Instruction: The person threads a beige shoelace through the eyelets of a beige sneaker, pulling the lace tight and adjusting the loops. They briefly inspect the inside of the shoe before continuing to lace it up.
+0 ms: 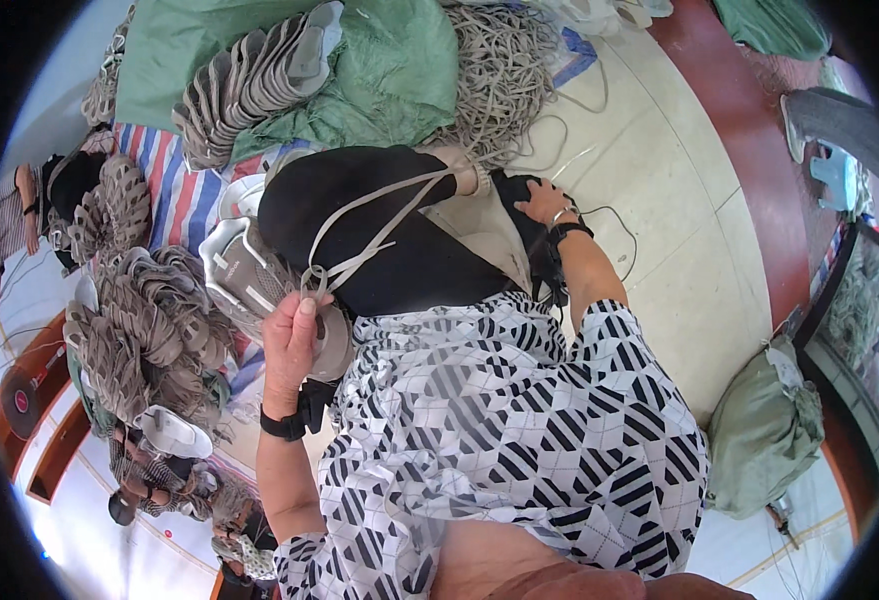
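My left hand (291,335) pinches a pale taupe shoelace (354,207) near a loop of it. The lace runs in long slack strands over my black-clad thigh (349,220) toward the knee. Beside that hand, partly behind it, lies a grey-taupe shoe upper (244,270) with a white lining. My right hand (546,203) rests with fingers spread on a black item (521,190) by my other leg; its exact kind is unclear. Each wrist carries a black band.
Stacked shoe uppers (254,80) lie on a green sack (399,70) ahead. A tangled heap of laces (504,75) sits right of it. More uppers (149,320) are piled at left on a striped sheet (164,165). A full green sack (767,430) stands at right.
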